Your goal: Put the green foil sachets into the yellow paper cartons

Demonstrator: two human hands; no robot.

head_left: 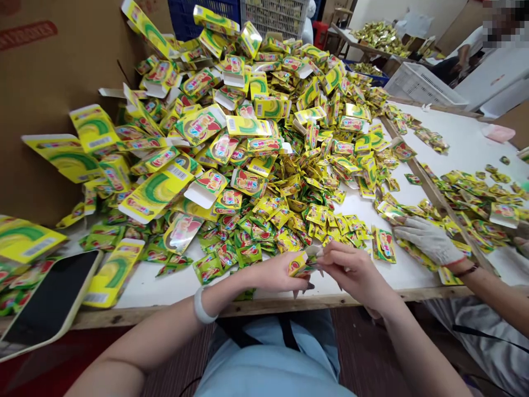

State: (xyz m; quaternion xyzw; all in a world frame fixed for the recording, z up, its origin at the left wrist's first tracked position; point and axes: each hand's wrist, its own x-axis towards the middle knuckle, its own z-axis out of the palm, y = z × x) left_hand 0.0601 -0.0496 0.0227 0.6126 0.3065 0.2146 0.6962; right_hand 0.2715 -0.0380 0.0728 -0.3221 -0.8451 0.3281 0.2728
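My left hand [275,274] is wrapped round a small yellow printed box [296,264], held just above the table's front edge. At the box's end, the fingers of my right hand [349,270] are pinched together by its flap; whether they hold the flap or something small is too fine to make out. Just beyond my hands lie many small yellow and green candy packets [252,242]. Behind them rises a heap of yellow cartons [206,124], some flat and some with flaps standing up.
A phone [52,298] lies at the left front edge, near a large brown cardboard box [37,110]. To my right, a co-worker's gloved hand [427,240] rests on packets beside a wooden divider [438,204]. Crates [425,82] stand at the back.
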